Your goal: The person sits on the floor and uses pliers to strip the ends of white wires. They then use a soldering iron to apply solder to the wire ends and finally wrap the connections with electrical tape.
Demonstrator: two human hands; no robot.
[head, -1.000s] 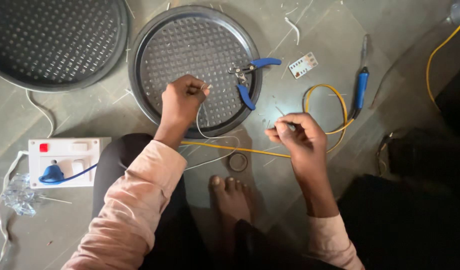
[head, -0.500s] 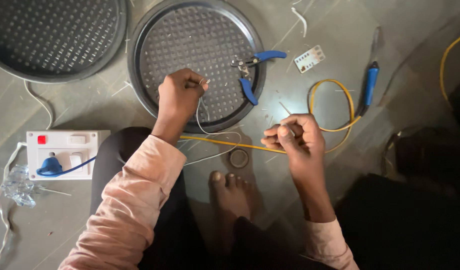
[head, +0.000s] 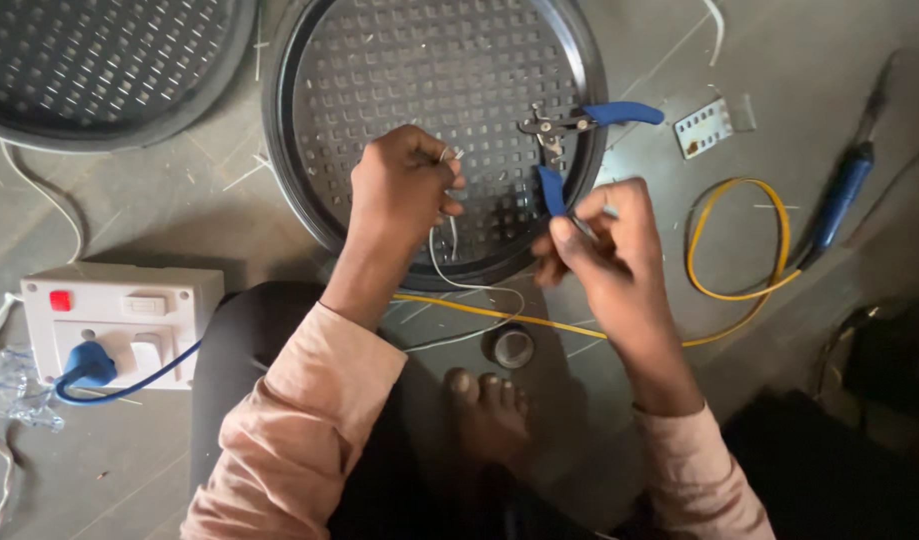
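- The left hand, just left of the frame's centre, is clenched on the upper end of a thin white wire — the pinch sits between thumb and forefinger, over the lower rim of the perforated metal tray.
- The right hand, right of centre, has its fingers curled in around something small; motion blur hides it, so whether it is the wire's other end or a small part cannot be told.
- The white wire hangs from the left pinch, loops down towards the lower middle of the frame and passes just above a small round ring on the floor.
- To do this well, I judge the left pinch should stay close to the bare tip, so the end does not wander while the right fingers work on it.
- Keeping both hands low and close together should leave slack in the loop — a taut wire would likely pull out of the pinch.
- The blue-handled pliers lie on the tray's right rim, just above the right hand, within easy reach.
- A yellow wire coils at the right and runs under the right wrist; it is best kept from tangling with the white one.
- Further out: a blue-handled screwdriver at the far right, a white switch box with a blue plug at the lower left, and a second tray at the upper left.
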